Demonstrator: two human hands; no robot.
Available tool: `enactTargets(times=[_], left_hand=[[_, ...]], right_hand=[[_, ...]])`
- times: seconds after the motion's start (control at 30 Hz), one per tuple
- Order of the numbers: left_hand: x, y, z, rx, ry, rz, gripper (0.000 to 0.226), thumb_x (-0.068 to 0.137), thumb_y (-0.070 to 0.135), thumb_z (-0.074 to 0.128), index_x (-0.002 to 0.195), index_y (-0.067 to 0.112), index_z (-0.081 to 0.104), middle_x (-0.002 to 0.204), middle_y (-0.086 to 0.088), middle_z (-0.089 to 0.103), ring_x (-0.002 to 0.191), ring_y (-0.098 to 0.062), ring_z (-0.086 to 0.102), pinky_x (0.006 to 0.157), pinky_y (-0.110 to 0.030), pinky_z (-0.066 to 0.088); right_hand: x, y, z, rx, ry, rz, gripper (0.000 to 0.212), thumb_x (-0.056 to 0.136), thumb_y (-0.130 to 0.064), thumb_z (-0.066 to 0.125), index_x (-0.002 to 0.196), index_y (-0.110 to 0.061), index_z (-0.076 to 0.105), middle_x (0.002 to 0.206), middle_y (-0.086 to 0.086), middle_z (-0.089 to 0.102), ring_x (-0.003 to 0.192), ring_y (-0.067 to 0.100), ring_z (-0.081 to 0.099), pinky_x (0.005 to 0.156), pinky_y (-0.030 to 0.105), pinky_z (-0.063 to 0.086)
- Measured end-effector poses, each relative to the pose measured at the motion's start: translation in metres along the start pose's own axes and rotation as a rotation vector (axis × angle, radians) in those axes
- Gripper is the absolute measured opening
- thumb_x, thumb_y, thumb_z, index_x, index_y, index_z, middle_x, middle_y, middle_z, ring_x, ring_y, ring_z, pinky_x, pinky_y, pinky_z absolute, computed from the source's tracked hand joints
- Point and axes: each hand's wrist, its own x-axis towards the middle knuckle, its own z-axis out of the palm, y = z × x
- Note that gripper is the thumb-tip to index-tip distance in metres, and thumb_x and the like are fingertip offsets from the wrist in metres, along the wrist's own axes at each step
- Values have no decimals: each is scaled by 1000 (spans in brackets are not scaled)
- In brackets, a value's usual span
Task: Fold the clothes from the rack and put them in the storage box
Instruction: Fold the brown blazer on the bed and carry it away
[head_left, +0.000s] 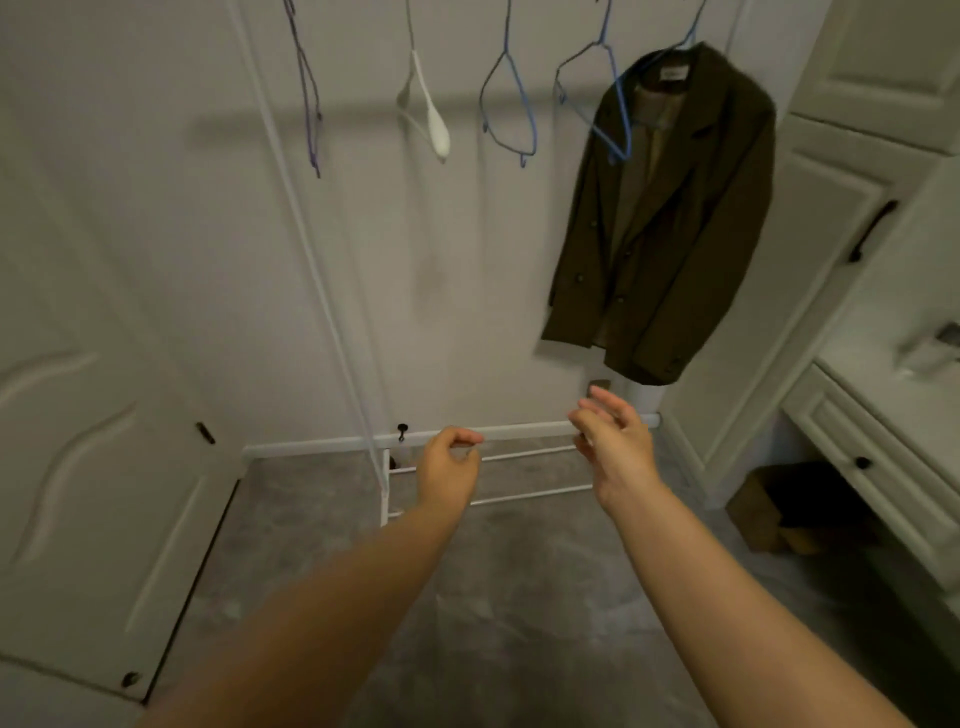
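A dark olive jacket (670, 223) hangs on a blue hanger at the upper right of the white clothes rack (322, 270). Several bare hangers hang to its left: a purple one (310, 104), a white one (431, 114) and two blue ones (511, 104). My left hand (449, 470) is stretched out in front of the rack's low bars, fingers curled loosely with nothing in them. My right hand (615, 447) is raised below the jacket's hem, fingers spread, holding nothing. No storage box is in view.
A white door (93, 415) stands at the left. White cabinets and a drawer unit (878, 467) line the right side. A brown cardboard box (769, 509) sits under the drawers. The floor is grey carpet (519, 597).
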Motion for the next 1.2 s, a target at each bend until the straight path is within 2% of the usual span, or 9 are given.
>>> enactTargets(times=[0.13,0.23,0.33,0.4,0.57,0.77,0.97,1.1,1.2], left_hand=[[2,33,56,20,-72,19,26,84,-2,59,84,23,65,88,6,66,73,-18,57,73,-26,48],[10,51,92,28,-142,-7,24,86,2,58,87,24,66,87,7,65,77,-20,60,81,-31,52],[18,58,111,-6,-154,-62,25,87,3,55,89,25,66,88,4,65,88,-27,65,87,-39,56],[26,64,132,-33,-166,-105,25,88,3,52,89,25,65,91,0,67,93,-28,66,89,-43,56],[58,86,175,-40,-229,-112,19,92,9,54,93,25,62,94,-1,65,95,-26,65,93,-42,54],[147,124,205,-85,-304,-33,17,91,9,55,95,24,62,93,-1,65,94,-26,66,90,-39,55],[229,161,227,-53,-435,73,15,92,11,58,102,22,63,88,-1,66,88,-24,67,83,-37,55],[258,181,246,-49,-501,116,18,94,10,57,110,17,61,94,0,65,80,-17,64,75,-31,53],[273,193,260,-63,-532,122,18,95,11,57,111,19,61,98,0,65,83,-17,65,77,-31,53]], right_hand=[[21,-41,-46,-24,45,-43,36,87,1,68,116,-20,64,111,3,69,97,17,64,80,30,49],[31,-60,-71,0,88,-64,38,88,2,66,121,-16,63,112,5,68,94,16,63,78,30,49],[34,-65,-77,32,89,-31,31,89,-2,66,111,-23,66,112,5,69,103,18,66,85,32,50],[41,-69,-81,86,93,14,26,90,-6,67,104,-28,66,108,3,70,99,16,67,78,27,50],[72,-88,-73,133,62,55,29,88,-6,69,107,-27,67,102,1,70,99,15,67,77,26,50],[148,-117,-48,127,138,29,27,89,-7,68,108,-26,67,72,-8,72,82,10,67,74,25,51],[222,-162,-15,131,179,-85,30,87,-2,68,107,-24,69,97,2,74,94,15,71,77,28,55],[252,-186,-8,127,194,-174,45,90,15,49,105,-23,67,110,3,70,102,15,69,84,29,57],[278,-204,-4,84,212,-227,46,93,14,43,109,-22,66,112,2,69,102,13,69,84,28,57]])
